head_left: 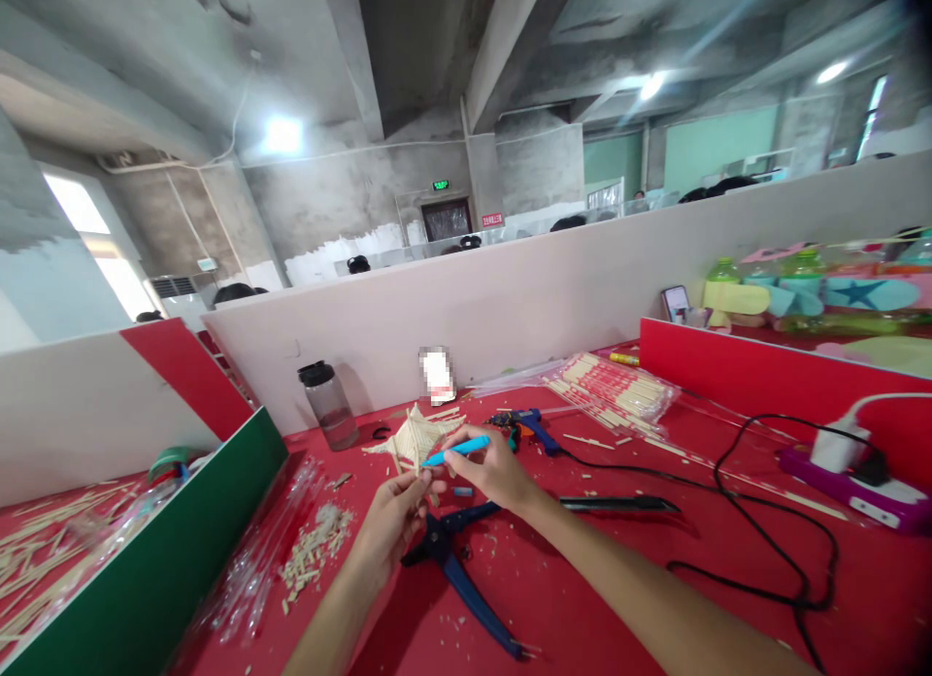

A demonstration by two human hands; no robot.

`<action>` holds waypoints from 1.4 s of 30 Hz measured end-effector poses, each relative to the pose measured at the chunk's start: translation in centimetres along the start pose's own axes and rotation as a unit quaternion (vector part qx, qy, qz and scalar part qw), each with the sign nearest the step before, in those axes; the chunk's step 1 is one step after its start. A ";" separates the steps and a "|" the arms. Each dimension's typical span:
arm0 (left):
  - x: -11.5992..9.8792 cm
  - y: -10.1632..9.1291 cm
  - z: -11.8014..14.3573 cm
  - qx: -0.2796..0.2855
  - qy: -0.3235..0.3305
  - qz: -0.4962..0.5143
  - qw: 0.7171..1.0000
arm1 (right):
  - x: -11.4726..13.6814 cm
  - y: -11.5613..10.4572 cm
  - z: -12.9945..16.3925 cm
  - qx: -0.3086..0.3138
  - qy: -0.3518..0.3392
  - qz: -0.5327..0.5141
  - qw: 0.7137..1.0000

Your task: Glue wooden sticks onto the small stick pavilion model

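Blue pen (466, 449) pinched by right hand (502, 470), near side of stick model (414, 433); left hand (397, 509) fingertips drawn together there, anything gripped not discernible; stray ink might be left if pen were jogged

Phone screen (437, 373) pixelated, forearms (618, 569) cut off below, blue tool (437, 538) partly behind right hand (497, 470), hold of left hand (397, 507) unclear

The person had two hands, one left hand (395, 509) and one right hand (498, 470). At the table (560, 627) there were one stick star (413, 436), one blue pen (466, 450), one cutter (440, 540), one glue gun (537, 429), one knife (618, 504), one lidded bottle (327, 404) and one purple power strip (863, 491); the other sticks (618, 389) were too many to count.
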State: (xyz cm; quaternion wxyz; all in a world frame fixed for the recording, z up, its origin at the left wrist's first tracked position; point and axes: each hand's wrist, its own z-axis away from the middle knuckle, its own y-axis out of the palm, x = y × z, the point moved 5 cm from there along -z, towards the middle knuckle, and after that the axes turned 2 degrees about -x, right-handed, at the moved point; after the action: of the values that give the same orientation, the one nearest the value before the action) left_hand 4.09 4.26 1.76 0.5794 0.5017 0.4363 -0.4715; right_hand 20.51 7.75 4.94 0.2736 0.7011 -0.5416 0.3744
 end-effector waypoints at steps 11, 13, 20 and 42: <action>0.3 -0.3 -0.1 0.005 -0.011 -0.003 1.000 | 0.4 -1.0 -0.1 -0.080 -0.024 -0.039 0.996; 0.3 -0.4 0.0 0.007 -0.015 -0.008 1.000 | 0.7 -1.7 -0.1 -0.101 -0.044 -0.025 0.994; -0.1 -0.6 -0.1 0.047 0.011 -0.100 0.994 | 3.1 -2.3 0.2 0.039 -0.124 0.217 0.967; -1.6 -2.2 -0.4 0.093 0.130 -0.404 0.901 | -4.2 -0.1 1.1 0.176 0.032 0.469 0.865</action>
State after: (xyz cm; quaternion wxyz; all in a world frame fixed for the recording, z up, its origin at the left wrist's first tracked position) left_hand 1.63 4.74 2.95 0.2276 0.3907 0.6269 -0.6344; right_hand 20.30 9.23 0.86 -0.0456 0.3882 -0.7228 0.5699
